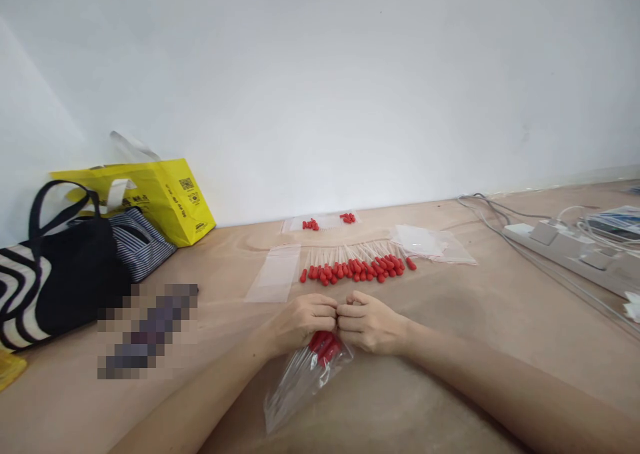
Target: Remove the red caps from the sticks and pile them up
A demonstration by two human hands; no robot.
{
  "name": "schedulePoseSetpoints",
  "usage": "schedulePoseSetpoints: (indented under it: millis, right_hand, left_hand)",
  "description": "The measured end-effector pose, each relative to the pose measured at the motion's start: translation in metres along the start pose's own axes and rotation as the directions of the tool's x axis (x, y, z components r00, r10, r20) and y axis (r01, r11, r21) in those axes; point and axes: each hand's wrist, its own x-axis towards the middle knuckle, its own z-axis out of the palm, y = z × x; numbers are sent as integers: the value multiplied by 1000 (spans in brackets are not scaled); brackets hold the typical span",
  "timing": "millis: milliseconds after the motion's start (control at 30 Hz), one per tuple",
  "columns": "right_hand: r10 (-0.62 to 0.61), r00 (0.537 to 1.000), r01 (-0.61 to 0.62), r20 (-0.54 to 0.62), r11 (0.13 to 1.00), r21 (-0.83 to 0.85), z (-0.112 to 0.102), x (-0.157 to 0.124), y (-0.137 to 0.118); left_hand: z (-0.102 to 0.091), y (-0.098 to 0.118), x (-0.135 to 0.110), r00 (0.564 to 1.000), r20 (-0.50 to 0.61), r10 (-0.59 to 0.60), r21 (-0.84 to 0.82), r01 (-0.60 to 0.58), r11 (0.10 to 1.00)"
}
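Observation:
A clear plastic bag [293, 389] hangs toward me below my hands, with several red-bulbed droppers [325, 347] inside, their thin clear stems pointing to the near left. My left hand [303, 322] is closed on the bag's upper edge. Fingertips meeting it there, my right hand [373, 322] is closed on the same edge; the gripped strip itself is hidden by the fingers. Just beyond lies a row of loose red-bulbed droppers [355, 267], bulbs facing me and stems toward the wall.
Flat clear bags lie left [274, 274] and right [430, 243] of the row. Filled bags [327, 223] rest near the wall. At left are a yellow bag [185, 201], a black bag [85, 274], a striped pouch [137, 241] and a blurred-out object [155, 327]. A power strip [565, 254] with cables is right.

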Motion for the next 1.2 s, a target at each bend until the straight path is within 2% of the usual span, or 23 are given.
schedulePoseSetpoints:
  millis: [133, 233, 300, 367, 433, 500, 667, 800, 900, 1000, 1200]
  right_hand:
    - [-72, 982, 42, -177, 985, -167, -10, -3, 3]
    - [-72, 957, 1, -282, 970, -245, -11, -3, 4]
    - [-15, 957, -59, -291, 968, -245, -11, -4, 5]
    - [44, 955, -114, -293, 967, -226, -11, -8, 6]
    - [82, 956, -135, -282, 975, -177, -12, -13, 9]
    - [116, 965, -142, -235, 985, -96, -16, -19, 11]
    - [191, 982, -188, 2, 962, 198, -30, -28, 13]
    - [214, 976, -216, 47, 900, 380, -34, -26, 14]
    - [289, 956, -282, 43, 875, 393, -29, -20, 13]
    - [312, 949, -308, 53, 871, 384, -25, -17, 14]
    - [307, 932, -361, 192, 836, 413, -30, -17, 16]
  left_hand:
    - [-8, 1, 2, 992, -122, -32, 29, 36, 999]
    - [-7, 5, 3, 979, -104, -173, 69, 180, 981]
    - [-6, 13, 2, 935, -38, -353, 47, 354, 934]
    - [-6, 24, 0, 857, 74, -510, 11, 510, 860]
    - [-7, 35, -4, 784, 205, -585, -15, 601, 799]
    - [-8, 42, -9, 748, 310, -587, -34, 626, 779]
    - [-13, 43, -16, 752, 385, -535, -86, 606, 791]
    - [-15, 41, -16, 738, 396, -546, -104, 627, 772]
    - [-15, 41, -15, 730, 394, -558, -109, 640, 760]
    - [-16, 41, -15, 730, 393, -558, -116, 642, 758]
    - [-15, 40, -19, 736, 332, -589, -118, 652, 749]
